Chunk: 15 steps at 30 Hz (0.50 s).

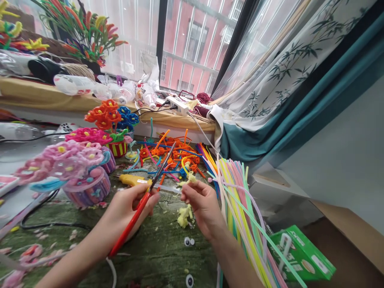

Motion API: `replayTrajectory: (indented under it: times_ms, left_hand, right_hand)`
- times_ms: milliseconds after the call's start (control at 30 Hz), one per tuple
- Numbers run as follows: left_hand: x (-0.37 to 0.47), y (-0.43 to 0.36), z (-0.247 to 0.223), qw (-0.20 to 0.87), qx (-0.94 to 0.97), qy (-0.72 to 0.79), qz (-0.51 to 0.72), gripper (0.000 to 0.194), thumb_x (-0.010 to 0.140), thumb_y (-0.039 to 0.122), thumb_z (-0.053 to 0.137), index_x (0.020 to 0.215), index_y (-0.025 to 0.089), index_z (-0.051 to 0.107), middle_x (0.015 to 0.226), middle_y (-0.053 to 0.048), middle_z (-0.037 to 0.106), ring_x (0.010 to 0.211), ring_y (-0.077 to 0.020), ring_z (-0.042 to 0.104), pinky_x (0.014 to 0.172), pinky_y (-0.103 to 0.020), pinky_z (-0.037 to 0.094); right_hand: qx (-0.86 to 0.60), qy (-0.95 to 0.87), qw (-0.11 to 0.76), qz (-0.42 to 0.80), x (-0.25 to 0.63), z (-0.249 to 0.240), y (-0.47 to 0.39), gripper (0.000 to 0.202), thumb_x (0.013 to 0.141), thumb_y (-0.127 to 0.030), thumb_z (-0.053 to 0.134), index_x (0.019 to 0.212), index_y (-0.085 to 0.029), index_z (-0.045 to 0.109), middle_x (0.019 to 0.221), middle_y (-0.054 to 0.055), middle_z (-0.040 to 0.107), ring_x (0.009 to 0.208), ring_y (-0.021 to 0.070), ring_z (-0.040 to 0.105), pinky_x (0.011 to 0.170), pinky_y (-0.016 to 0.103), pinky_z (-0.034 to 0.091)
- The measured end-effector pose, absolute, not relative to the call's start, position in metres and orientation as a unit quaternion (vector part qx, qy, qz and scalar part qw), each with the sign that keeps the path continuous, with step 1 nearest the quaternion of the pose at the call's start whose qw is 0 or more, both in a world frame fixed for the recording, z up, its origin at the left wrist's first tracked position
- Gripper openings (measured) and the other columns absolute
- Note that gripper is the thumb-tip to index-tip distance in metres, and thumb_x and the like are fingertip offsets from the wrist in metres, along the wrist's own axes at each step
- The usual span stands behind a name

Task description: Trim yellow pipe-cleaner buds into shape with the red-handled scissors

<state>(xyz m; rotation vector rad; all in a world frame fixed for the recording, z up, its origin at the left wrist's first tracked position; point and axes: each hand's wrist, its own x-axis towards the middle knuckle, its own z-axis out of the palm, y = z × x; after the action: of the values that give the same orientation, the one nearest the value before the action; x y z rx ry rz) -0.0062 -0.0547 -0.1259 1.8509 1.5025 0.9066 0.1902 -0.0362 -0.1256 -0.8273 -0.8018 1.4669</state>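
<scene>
My left hand (129, 208) grips red-handled scissors (141, 204) whose dark blades point up and away toward a pile of pipe cleaners. My right hand (202, 204) pinches a small pale yellow fuzzy piece (189, 179) between thumb and fingertips, just right of the blades. More yellow fluff (183, 216) lies on the green table (156, 248) beneath my hands. Two googly eyes (189, 241) sit near my right wrist.
A bundle of pastel pipe cleaners (240, 212) fans out at the right. Pink pipe-cleaner flower pots (87, 176) stand at the left, with a yellow glue gun (132, 180) behind my left hand. A green box (303, 252) lies at lower right. The window sill holds bottles and a power strip (178, 105).
</scene>
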Motion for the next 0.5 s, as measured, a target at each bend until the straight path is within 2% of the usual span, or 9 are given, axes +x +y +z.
replayTrajectory:
  times_ms: [100, 200, 500]
  left_hand:
    - [0.002, -0.059, -0.125, 0.367, 0.675, 0.534, 0.352, 0.049, 0.092, 0.068, 0.049, 0.068, 0.025, 0.055, 0.052, 0.005, 0.051, 0.043, -0.0125, 0.042, 0.041, -0.025, 0.033]
    - [0.005, -0.062, -0.125, 0.408, 0.656, 0.518, 0.367, 0.048, 0.090, 0.067, 0.055, 0.067, 0.025, 0.055, 0.051, 0.007, 0.047, 0.043, -0.0117, 0.041, 0.040, -0.024, 0.033]
    - [0.005, -0.060, -0.131, 0.406, 0.640, 0.515, 0.402, 0.047, 0.090, 0.064, 0.053, 0.065, 0.025, 0.053, 0.051, 0.007, 0.045, 0.043, -0.0106, 0.039, 0.039, -0.024, 0.027]
  right_hand:
    - [-0.348, -0.362, 0.564, 0.655, 0.185, -0.130, -0.041, 0.034, 0.058, -0.036, 0.106, 0.069, -0.016, 0.081, 0.063, 0.002, 0.077, 0.056, 0.0126, 0.072, 0.054, 0.019, 0.054]
    - [-0.340, -0.373, 0.546, 0.668, 0.181, -0.136, -0.043, 0.031, 0.063, -0.035, 0.104, 0.072, -0.016, 0.081, 0.069, 0.004, 0.081, 0.061, 0.0143, 0.076, 0.059, 0.020, 0.058]
    - [-0.331, -0.396, 0.542, 0.663, 0.179, -0.145, -0.037, 0.034, 0.063, -0.039, 0.104, 0.075, -0.017, 0.081, 0.070, 0.003, 0.080, 0.059, 0.0160, 0.075, 0.057, 0.024, 0.059]
